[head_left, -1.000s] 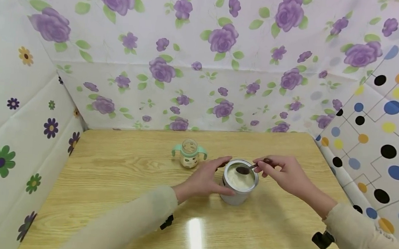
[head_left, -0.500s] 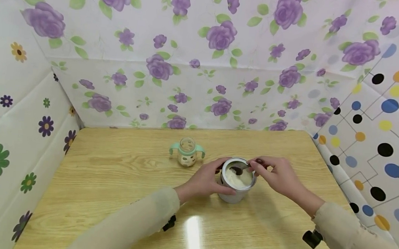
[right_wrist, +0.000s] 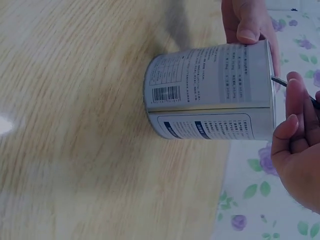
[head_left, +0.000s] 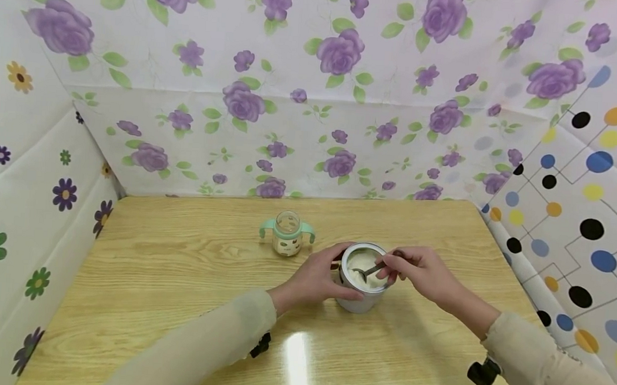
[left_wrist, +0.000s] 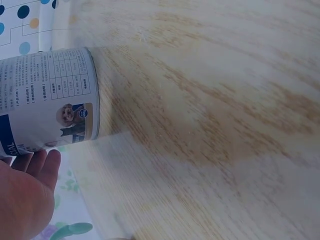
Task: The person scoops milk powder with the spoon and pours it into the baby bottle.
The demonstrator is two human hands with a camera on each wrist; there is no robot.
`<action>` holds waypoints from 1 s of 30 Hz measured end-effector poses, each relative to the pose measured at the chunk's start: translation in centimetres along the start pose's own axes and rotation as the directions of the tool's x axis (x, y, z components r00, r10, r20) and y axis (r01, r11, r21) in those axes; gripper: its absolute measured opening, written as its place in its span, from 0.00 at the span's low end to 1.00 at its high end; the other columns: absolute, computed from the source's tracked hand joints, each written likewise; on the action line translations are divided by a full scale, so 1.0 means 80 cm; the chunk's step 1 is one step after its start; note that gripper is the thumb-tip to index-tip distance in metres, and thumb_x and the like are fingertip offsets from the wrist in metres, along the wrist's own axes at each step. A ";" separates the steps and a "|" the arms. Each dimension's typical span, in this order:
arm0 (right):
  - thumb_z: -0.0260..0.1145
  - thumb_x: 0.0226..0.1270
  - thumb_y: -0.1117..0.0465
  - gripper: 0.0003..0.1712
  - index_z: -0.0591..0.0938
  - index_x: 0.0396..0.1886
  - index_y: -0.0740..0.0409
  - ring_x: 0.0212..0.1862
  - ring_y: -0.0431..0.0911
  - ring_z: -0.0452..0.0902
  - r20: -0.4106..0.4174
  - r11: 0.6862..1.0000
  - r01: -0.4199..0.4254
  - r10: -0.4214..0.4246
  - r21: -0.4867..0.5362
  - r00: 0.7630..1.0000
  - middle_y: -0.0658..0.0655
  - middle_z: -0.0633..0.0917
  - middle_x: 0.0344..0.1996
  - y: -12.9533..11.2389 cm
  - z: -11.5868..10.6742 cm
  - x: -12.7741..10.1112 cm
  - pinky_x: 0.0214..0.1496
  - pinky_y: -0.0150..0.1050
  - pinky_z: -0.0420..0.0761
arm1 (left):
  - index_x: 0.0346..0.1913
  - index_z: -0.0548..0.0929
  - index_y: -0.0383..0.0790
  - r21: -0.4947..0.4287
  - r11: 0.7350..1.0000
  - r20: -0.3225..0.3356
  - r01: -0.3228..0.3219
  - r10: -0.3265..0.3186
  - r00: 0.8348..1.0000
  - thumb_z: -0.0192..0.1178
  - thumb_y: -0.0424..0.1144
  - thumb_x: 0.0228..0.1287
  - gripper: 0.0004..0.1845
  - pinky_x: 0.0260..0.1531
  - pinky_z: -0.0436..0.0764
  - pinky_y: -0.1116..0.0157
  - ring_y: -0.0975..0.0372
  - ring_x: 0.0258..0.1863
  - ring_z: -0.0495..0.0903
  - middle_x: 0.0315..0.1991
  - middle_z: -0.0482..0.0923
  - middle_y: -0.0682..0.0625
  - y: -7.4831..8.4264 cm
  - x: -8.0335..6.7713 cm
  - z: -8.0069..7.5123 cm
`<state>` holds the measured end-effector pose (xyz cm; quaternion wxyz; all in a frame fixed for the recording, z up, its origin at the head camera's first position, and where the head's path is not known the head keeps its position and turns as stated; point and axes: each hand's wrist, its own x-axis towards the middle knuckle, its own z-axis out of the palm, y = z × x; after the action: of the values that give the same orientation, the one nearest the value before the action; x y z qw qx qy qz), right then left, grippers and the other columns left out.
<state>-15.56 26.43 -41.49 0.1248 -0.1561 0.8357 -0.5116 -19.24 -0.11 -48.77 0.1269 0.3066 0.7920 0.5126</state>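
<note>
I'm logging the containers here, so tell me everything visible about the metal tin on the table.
The tin is a round can with a silvery rim and a pale printed label bearing a barcode. It stands upright and open on the wooden table, holding whitish powder. The left hand grips its side; the spoon pinched in the right hand dips into the powder.

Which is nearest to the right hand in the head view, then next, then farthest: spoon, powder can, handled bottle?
1. Spoon, pinched in the right hand.
2. Powder can, just left of that hand.
3. Handled bottle, farther left and back on the table.
</note>
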 end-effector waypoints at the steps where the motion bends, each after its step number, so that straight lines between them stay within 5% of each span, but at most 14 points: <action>1: 0.58 0.88 0.54 0.21 0.88 0.54 0.67 0.39 0.50 0.86 0.004 1.000 -0.015 0.015 0.016 1.000 0.57 0.92 0.38 0.001 0.000 0.000 0.43 0.34 0.81 | 0.80 0.69 0.57 -0.001 1.000 0.000 -0.001 0.001 1.000 0.87 0.50 0.52 0.52 0.69 0.78 0.61 0.64 0.68 0.77 0.70 0.77 0.59 0.000 0.000 0.000; 12: 0.54 0.89 0.49 0.29 0.83 0.59 0.74 0.40 0.45 0.84 -0.013 0.958 -0.121 0.128 0.259 0.992 0.54 0.92 0.41 0.029 -0.013 -0.006 0.47 0.36 0.83 | 0.79 0.70 0.54 0.004 1.000 0.000 -0.019 0.019 1.000 0.87 0.50 0.52 0.52 0.68 0.79 0.62 0.64 0.67 0.78 0.69 0.77 0.58 -0.002 0.001 0.001; 17: 0.53 0.90 0.53 0.27 0.81 0.63 0.76 0.40 0.39 0.83 -0.006 0.853 -0.150 0.177 0.499 0.984 0.51 0.92 0.42 0.043 -0.016 -0.013 0.48 0.33 0.86 | 0.79 0.70 0.54 -0.007 1.000 0.002 -0.027 0.027 1.000 0.87 0.50 0.52 0.52 0.67 0.80 0.62 0.63 0.68 0.78 0.69 0.77 0.59 -0.003 0.001 0.002; 23: 0.51 0.91 0.55 0.22 0.86 0.57 0.65 0.37 0.37 0.82 0.036 0.701 -0.206 0.250 0.683 0.968 0.50 0.92 0.41 0.051 -0.014 -0.016 0.43 0.30 0.84 | 0.80 0.69 0.57 -0.003 1.000 -0.004 -0.005 0.005 1.000 0.87 0.50 0.51 0.53 0.67 0.80 0.62 0.62 0.68 0.78 0.70 0.76 0.59 -0.004 0.000 0.002; 26: 0.50 0.91 0.54 0.22 0.88 0.52 0.58 0.36 0.36 0.82 0.053 0.667 -0.223 0.265 0.711 0.963 0.49 0.93 0.39 0.054 -0.012 -0.017 0.42 0.29 0.83 | 0.80 0.68 0.57 -0.005 1.000 -0.003 0.003 -0.003 1.000 0.87 0.50 0.51 0.54 0.67 0.80 0.62 0.61 0.68 0.78 0.71 0.76 0.58 -0.003 -0.001 0.002; 30: 0.49 0.92 0.54 0.22 0.87 0.51 0.59 0.36 0.35 0.82 0.048 0.660 -0.221 0.271 0.718 0.962 0.49 0.93 0.39 0.056 -0.011 -0.019 0.42 0.29 0.83 | 0.81 0.68 0.57 -0.015 1.000 -0.002 0.008 -0.008 1.000 0.87 0.50 0.51 0.54 0.67 0.80 0.61 0.61 0.68 0.78 0.71 0.76 0.58 -0.001 -0.001 0.002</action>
<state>-15.07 29.67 -45.03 0.2171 0.0355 0.5866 -0.7794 -19.15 -0.07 -48.94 0.1305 0.3021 0.7894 0.5182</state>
